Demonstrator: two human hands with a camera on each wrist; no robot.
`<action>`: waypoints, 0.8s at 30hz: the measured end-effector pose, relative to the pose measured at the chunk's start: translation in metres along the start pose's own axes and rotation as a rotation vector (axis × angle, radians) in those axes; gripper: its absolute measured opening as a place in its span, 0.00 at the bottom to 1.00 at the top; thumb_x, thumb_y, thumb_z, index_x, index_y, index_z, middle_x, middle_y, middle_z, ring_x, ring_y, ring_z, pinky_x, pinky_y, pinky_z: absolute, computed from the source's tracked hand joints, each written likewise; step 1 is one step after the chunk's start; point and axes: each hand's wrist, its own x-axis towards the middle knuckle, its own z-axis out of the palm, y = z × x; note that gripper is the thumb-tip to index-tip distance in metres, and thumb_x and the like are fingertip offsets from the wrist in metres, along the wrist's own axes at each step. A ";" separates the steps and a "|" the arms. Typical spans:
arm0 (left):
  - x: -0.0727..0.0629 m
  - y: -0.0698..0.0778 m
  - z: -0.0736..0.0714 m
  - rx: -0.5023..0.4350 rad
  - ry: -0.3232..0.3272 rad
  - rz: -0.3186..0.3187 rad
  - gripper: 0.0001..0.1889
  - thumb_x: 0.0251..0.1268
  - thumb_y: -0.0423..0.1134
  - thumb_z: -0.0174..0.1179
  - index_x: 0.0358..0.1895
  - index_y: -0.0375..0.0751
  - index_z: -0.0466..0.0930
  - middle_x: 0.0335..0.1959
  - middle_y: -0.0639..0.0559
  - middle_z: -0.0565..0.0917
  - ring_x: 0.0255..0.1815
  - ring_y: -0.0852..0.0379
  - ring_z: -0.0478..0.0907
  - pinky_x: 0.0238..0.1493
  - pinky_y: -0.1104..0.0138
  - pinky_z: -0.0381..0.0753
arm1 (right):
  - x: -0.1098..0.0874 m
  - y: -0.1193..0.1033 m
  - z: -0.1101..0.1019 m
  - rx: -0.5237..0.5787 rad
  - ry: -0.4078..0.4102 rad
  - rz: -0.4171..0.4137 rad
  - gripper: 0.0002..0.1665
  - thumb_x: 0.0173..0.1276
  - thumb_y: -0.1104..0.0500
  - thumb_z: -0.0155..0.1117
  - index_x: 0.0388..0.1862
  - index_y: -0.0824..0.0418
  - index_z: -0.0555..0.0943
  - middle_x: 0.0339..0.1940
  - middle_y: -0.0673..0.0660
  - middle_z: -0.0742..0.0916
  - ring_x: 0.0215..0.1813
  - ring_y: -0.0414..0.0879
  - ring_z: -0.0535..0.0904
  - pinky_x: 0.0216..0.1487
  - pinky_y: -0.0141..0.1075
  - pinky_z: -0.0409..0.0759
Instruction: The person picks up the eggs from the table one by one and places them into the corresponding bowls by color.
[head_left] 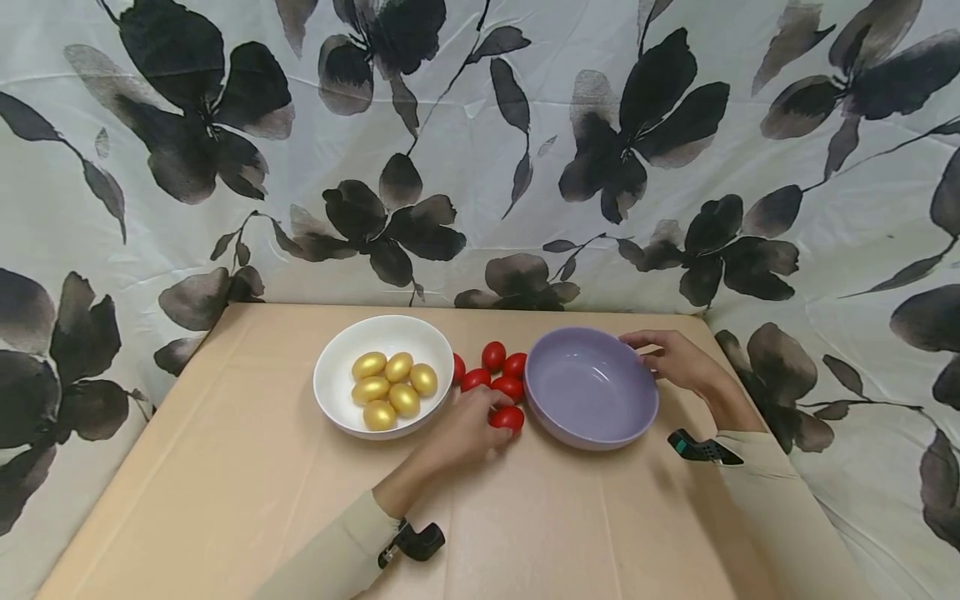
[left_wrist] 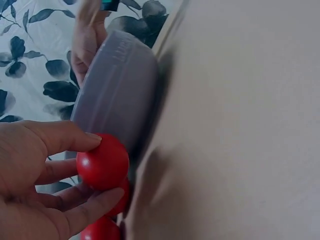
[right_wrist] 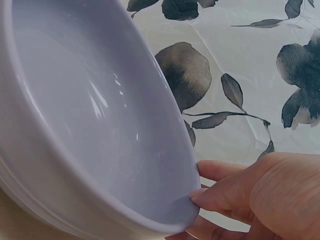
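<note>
My left hand (head_left: 463, 429) pinches a shiny red egg (head_left: 507, 419) between thumb and fingers, in front of the purple bowl's left side. The left wrist view shows that red egg (left_wrist: 103, 161) close up, with more red ones below it. On the right, my right hand (head_left: 678, 360) holds the rim of the purple bowl (head_left: 592, 387). In the right wrist view the thumb is at the rim of the bowl (right_wrist: 165, 210) and other fingers lie along its outside. Nothing lies inside this bowl.
A white bowl (head_left: 330, 400) with several gold eggs (head_left: 405, 400) stands left of my left hand. Several red eggs (head_left: 493, 356) lie on the table (head_left: 247, 467) between the bowls. Behind the table hangs a floral cloth (head_left: 510, 242).
</note>
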 end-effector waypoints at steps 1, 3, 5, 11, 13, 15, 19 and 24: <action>0.000 0.001 -0.002 -0.009 0.001 0.003 0.22 0.61 0.40 0.70 0.59 0.43 0.84 0.45 0.56 0.83 0.43 0.57 0.77 0.36 0.70 0.81 | 0.000 0.000 0.000 0.000 0.000 0.004 0.29 0.74 0.75 0.48 0.72 0.66 0.72 0.68 0.74 0.76 0.61 0.69 0.80 0.51 0.50 0.86; 0.001 0.004 -0.006 -0.018 0.004 0.012 0.22 0.60 0.40 0.71 0.59 0.44 0.84 0.47 0.56 0.84 0.46 0.57 0.76 0.40 0.70 0.81 | -0.001 0.000 -0.001 0.003 -0.002 0.002 0.29 0.74 0.75 0.48 0.72 0.66 0.72 0.68 0.74 0.75 0.62 0.70 0.79 0.51 0.50 0.86; 0.002 0.007 -0.011 -0.022 0.004 0.022 0.22 0.60 0.40 0.72 0.59 0.44 0.84 0.48 0.56 0.84 0.48 0.57 0.76 0.44 0.68 0.82 | -0.001 0.000 -0.001 0.003 -0.005 -0.007 0.29 0.74 0.75 0.48 0.72 0.67 0.72 0.67 0.74 0.75 0.61 0.70 0.79 0.51 0.50 0.86; 0.006 0.019 -0.024 -0.056 0.013 0.045 0.22 0.60 0.37 0.72 0.59 0.40 0.84 0.53 0.49 0.82 0.53 0.53 0.79 0.54 0.62 0.83 | 0.000 0.001 -0.002 0.010 -0.008 -0.007 0.29 0.73 0.75 0.48 0.72 0.66 0.72 0.68 0.74 0.75 0.61 0.70 0.79 0.50 0.51 0.86; 0.008 0.023 -0.028 -0.059 0.021 0.051 0.21 0.60 0.37 0.72 0.58 0.40 0.84 0.53 0.49 0.82 0.53 0.51 0.79 0.53 0.62 0.84 | 0.001 0.001 -0.003 0.011 -0.008 0.002 0.29 0.73 0.74 0.48 0.72 0.66 0.72 0.68 0.74 0.75 0.62 0.70 0.79 0.51 0.51 0.86; 0.010 0.025 -0.031 -0.065 0.028 0.054 0.22 0.60 0.37 0.72 0.58 0.41 0.84 0.53 0.49 0.82 0.53 0.50 0.78 0.52 0.62 0.84 | 0.002 0.002 -0.004 0.013 -0.011 0.007 0.29 0.73 0.75 0.47 0.72 0.66 0.72 0.68 0.74 0.75 0.62 0.70 0.79 0.51 0.52 0.86; 0.016 0.029 -0.034 -0.084 0.042 0.065 0.22 0.60 0.37 0.72 0.59 0.42 0.84 0.53 0.48 0.82 0.54 0.48 0.77 0.50 0.62 0.84 | 0.003 0.002 -0.005 0.017 -0.017 0.015 0.30 0.73 0.75 0.47 0.72 0.66 0.71 0.68 0.74 0.75 0.63 0.70 0.78 0.51 0.52 0.86; 0.025 0.033 -0.033 -0.118 0.052 0.066 0.21 0.61 0.39 0.71 0.59 0.45 0.84 0.55 0.50 0.83 0.55 0.51 0.77 0.50 0.63 0.84 | 0.005 0.002 -0.006 0.021 -0.023 0.024 0.29 0.73 0.74 0.48 0.73 0.66 0.71 0.69 0.74 0.75 0.63 0.70 0.78 0.51 0.53 0.85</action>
